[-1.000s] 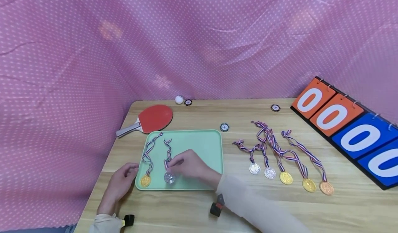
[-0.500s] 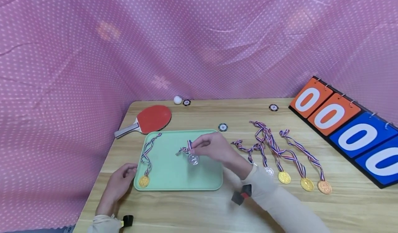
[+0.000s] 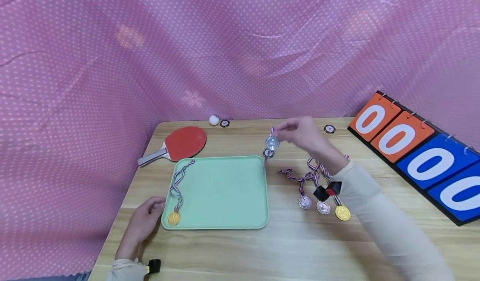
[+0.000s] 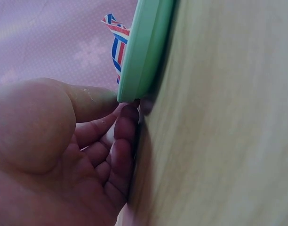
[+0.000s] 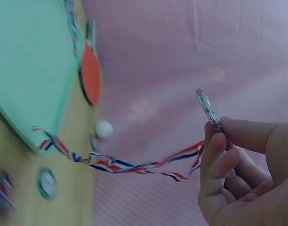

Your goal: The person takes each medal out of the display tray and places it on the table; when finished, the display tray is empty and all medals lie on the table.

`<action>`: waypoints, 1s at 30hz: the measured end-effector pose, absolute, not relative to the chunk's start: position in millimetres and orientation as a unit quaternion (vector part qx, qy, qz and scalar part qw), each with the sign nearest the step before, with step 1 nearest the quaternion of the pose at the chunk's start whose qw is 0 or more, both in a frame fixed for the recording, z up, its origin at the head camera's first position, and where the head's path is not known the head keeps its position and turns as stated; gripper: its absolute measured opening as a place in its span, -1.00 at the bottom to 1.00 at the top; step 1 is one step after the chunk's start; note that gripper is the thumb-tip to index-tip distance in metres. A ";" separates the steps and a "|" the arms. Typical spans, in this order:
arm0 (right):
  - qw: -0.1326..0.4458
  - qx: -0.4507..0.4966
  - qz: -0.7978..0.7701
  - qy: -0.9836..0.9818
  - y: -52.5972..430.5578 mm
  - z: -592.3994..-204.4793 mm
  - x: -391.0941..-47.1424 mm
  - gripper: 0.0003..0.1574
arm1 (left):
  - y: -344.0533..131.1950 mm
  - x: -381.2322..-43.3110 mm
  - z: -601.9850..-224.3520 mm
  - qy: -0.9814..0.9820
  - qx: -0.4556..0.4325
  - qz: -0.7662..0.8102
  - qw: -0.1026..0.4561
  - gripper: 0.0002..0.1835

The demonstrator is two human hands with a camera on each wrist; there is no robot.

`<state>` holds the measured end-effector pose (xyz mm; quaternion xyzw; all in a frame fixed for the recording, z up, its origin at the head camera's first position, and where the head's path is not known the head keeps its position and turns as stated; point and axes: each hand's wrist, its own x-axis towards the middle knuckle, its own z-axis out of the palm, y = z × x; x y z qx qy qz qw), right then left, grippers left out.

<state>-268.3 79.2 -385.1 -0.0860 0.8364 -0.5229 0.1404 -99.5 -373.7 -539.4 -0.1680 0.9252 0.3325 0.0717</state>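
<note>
My right hand (image 3: 300, 135) pinches a silver medal (image 3: 272, 141) between thumb and fingers, above the table beyond the tray's far right corner. In the right wrist view the medal (image 5: 208, 108) is edge-on, and its red, white and blue ribbon (image 5: 130, 165) trails toward the tray. My left hand (image 3: 144, 220) holds the left rim of the green tray (image 3: 215, 228), with thumb and curled fingertips at the edge in the left wrist view. A gold medal (image 3: 174, 218) with its ribbon lies along the tray's left side.
Two silver medals (image 3: 323, 207) and a gold medal (image 3: 343, 213) lie right of the tray; my right arm hides others. A red paddle (image 3: 186, 143), a white ball (image 3: 213, 120), poker chips (image 3: 329, 129) and a flip scoreboard (image 3: 408, 147) stand around the back and right.
My right hand has lifted the silver medal off the tray and carried it right and away past the tray's far right corner. The left hand has stayed at the rim.
</note>
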 end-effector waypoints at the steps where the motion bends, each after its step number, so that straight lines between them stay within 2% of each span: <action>1: 0.119 -0.091 -0.520 0.841 82.0 -382.6 -272.7 -0.73 | -374.0 -99.3 -539.5 0.925 -0.168 0.332 0.071 -0.59; 3: 0.079 -0.104 -0.494 0.860 87.5 -381.5 -278.8 -0.76 | -374.3 -98.9 -539.8 0.926 -0.168 0.330 0.069 -0.58; 5: 0.064 -0.116 -0.462 0.877 91.7 -389.2 -282.2 -0.81 | -374.3 -98.5 -540.3 0.926 -0.168 0.330 0.068 -0.58; 9: 0.112 -0.127 -0.391 0.905 99.8 -423.7 -277.5 -0.94 | -373.8 -97.4 -540.0 0.926 -0.168 0.331 0.072 -0.57; 13: 0.153 -0.138 -0.347 0.915 104.8 -457.1 -264.7 -0.91 | -373.7 -98.1 -538.9 0.925 -0.168 0.333 0.076 -0.57; 26: 0.137 -0.208 -0.282 0.926 106.8 -493.3 -224.9 -0.98 | -373.8 -100.9 -538.6 0.925 -0.174 0.329 0.075 -0.58; 30: 0.128 -0.218 -0.261 0.932 108.2 -495.9 -217.7 -0.88 | -372.5 -100.1 -538.6 0.924 -0.178 0.330 0.076 -0.60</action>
